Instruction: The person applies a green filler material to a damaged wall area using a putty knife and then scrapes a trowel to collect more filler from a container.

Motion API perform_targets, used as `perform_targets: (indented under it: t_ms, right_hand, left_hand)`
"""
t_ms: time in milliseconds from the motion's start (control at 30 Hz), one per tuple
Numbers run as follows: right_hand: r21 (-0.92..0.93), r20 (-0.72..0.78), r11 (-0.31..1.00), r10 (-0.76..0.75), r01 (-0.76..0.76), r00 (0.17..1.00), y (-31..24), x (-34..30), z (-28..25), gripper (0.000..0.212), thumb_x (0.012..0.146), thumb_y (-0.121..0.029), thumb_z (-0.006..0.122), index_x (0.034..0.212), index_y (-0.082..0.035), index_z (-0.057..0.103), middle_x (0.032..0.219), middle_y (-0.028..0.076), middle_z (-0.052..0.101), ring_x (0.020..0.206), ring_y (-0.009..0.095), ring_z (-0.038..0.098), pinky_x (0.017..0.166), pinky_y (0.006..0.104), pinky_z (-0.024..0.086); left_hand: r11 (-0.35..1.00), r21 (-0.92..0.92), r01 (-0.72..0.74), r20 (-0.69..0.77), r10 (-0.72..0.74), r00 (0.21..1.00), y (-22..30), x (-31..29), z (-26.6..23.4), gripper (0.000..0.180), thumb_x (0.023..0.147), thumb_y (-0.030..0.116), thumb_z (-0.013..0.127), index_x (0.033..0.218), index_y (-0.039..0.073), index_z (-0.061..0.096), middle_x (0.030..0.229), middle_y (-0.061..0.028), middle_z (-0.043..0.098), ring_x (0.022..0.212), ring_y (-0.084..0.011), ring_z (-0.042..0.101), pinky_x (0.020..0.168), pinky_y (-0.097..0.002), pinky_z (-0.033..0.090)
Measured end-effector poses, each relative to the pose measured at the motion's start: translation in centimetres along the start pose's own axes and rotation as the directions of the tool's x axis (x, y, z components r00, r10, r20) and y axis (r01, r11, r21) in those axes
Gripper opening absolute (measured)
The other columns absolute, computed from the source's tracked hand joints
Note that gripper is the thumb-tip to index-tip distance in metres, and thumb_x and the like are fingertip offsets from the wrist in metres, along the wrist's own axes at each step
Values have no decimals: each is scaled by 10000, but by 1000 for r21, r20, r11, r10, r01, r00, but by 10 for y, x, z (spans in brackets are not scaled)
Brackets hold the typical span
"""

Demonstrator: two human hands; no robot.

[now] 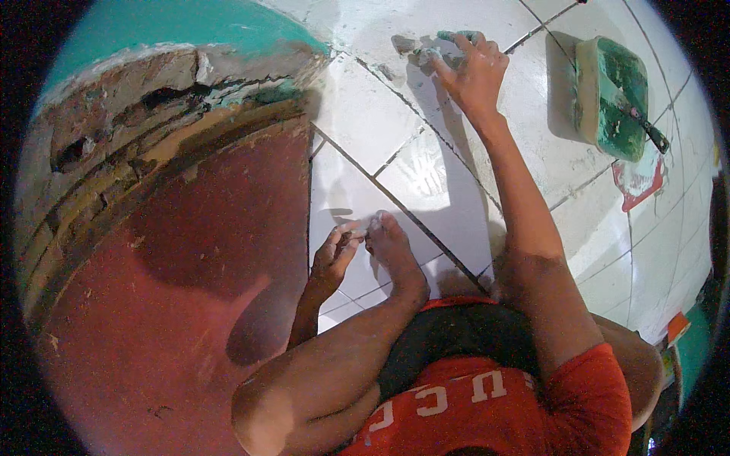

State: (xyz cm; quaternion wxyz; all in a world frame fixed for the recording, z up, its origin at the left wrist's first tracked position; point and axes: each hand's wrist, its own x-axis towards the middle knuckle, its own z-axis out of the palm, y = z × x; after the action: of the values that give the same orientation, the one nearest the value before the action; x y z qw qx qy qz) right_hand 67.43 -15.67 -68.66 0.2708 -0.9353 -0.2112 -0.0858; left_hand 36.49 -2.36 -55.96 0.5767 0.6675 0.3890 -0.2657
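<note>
right hand [476, 67] half-curled around greyish lump [449, 53] | left hand [335, 257] loosely curled, can't tell if holding | cracked edge [125, 91] left of both looks unfilled, plenty left imo

Glossy white square tiles [357, 114] bright, glare streaking near middle. Light seems to come from right: shadows fall left of green rectangular plastic tub [587, 91] and bare right hand [477, 68]. Flat dark-red surface [190, 327] dim, grainy. Hand's outline softens; tile lines bow toward black rim.
</note>
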Motion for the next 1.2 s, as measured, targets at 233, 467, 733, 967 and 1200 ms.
perform_targets:
  t_ms: [233, 467, 733, 967, 1200]
  right_hand:
    - [85, 114, 966, -255, 246, 960, -35, -16, 8, 372, 644, -307, 721, 959, -130, 630, 943, 93, 544, 893, 272, 491, 776, 416, 346]
    - [37, 113, 974, -227, 224, 967, -44, -12, 16, 354, 641, -242, 734, 957, -114, 636, 996, 116, 564, 879, 261, 524, 751, 398, 389]
    - [686, 728, -10, -19, -728, 686, -104, -12, -2, 316, 800, -230, 649, 1012, -9, 575, 1005, 85, 586, 796, 206, 618, 626, 279, 506]
    - [430, 701, -516, -326, -741, 634, -175, 11, -26, 342, 867, -154, 550, 1113, 65, 458, 1065, 133, 546, 935, 230, 591, 826, 304, 523]
    - [814, 565, -48, -166, -579, 808, -198, 3, 6, 285, 820, -71, 594, 1048, 78, 508, 1023, 116, 565, 896, 186, 585, 833, 281, 505]
  left_hand:
    - [1000, -12, 11, 9, -11, 1000, 5, -5, 0, 318, 904, 139, 429, 1198, 20, 450, 1067, -135, 582, 1026, -184, 530, 905, -283, 379]
    - [997, -21, -78, 37, 78, 996, 0, -2, 1, 330, 910, 169, 443, 1194, 2, 443, 1079, -147, 580, 1036, -208, 550, 898, -297, 405]
    - [989, -46, -137, 38, 139, 990, -3, -2, 3, 314, 909, 101, 453, 1210, 18, 428, 1087, -143, 570, 1024, -187, 549, 896, -293, 407]
    - [983, -103, -149, 43, 155, 987, -4, -5, 3, 317, 909, 99, 461, 1215, 22, 436, 1099, -137, 563, 1021, -191, 546, 881, -303, 423]
    - [987, -36, -155, 59, 157, 986, -1, -1, 2, 331, 915, 148, 449, 1227, 39, 429, 1132, -114, 548, 1099, -191, 496, 962, -314, 347]
